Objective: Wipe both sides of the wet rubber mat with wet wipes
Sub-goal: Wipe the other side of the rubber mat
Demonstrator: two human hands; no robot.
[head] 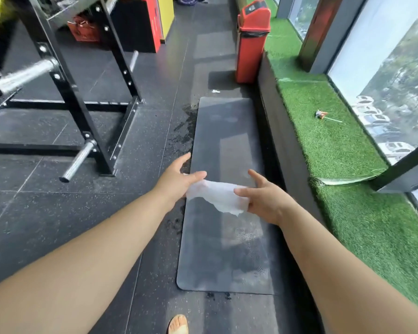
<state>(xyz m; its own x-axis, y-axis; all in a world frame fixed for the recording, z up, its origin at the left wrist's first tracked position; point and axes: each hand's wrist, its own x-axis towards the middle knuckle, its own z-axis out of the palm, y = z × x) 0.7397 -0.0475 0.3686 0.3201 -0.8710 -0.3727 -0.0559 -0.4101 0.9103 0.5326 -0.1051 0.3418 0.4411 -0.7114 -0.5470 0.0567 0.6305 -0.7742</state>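
A long dark grey rubber mat (227, 141) lies flat on the black gym floor, running away from me, with damp patches on its surface. Above its middle I hold a white wet wipe (219, 195) stretched between both hands. My left hand (179, 179) pinches the wipe's left edge with the other fingers straight. My right hand (263, 198) pinches the right edge between thumb and fingers. The wipe's lower edge hangs loose over the mat.
Water spots (186, 126) darken the floor left of the mat. A black squat rack (82, 112) stands at left. A red bin (251, 42) stands beyond the mat. A raised ledge of green turf (336, 145) runs along the right by the windows. My foot (177, 325) shows below.
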